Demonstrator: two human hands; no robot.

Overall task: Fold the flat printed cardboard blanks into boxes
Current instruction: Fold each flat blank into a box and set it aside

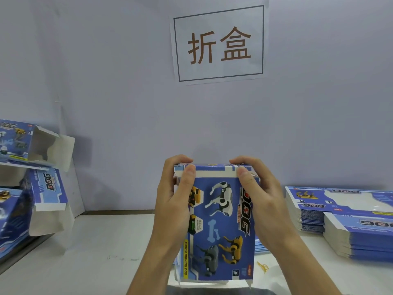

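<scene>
Two hands, left and right, are clamped on the box at its top corners, where light, easily creased card seems best held.

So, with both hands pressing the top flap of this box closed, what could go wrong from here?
1. The left hand and right hand squeeze the box near its top; uneven thumb pressure may crease the top flap instead of tucking it.
2. The bottom end looks unclosed, so the box could skew.
3. The folded boxes at the left lean and may topple.
</scene>
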